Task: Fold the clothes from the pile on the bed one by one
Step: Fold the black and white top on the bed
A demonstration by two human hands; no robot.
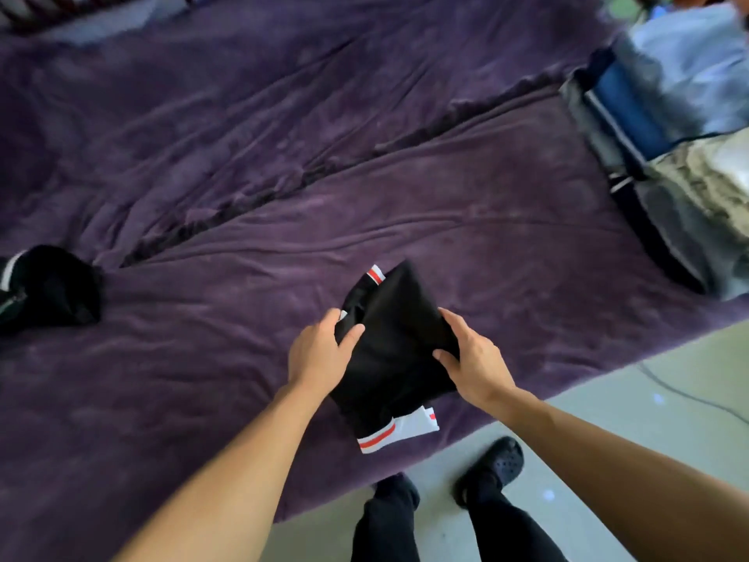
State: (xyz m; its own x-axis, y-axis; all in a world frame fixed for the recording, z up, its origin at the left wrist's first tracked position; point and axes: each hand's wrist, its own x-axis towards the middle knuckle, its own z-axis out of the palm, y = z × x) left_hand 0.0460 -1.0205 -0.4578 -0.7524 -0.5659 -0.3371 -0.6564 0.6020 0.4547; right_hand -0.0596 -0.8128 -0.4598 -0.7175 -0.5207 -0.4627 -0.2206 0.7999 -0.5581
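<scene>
A black garment with white and red striped trim (395, 350) is folded into a compact bundle over the near edge of the purple bed (364, 156). My left hand (320, 350) grips its left side, thumb on top. My right hand (472, 358) grips its right side, fingers curled round the edge. A pile of clothes (689, 135), light blue, dark blue and grey, lies at the bed's right end. Another black garment (48, 290) lies bunched at the left edge of the bed.
The purple blanket has a deep crease running diagonally across the middle. The grey floor (608, 419) lies at the lower right with a thin cable on it. My legs in dark trousers and black clogs (492, 466) stand close to the bed edge.
</scene>
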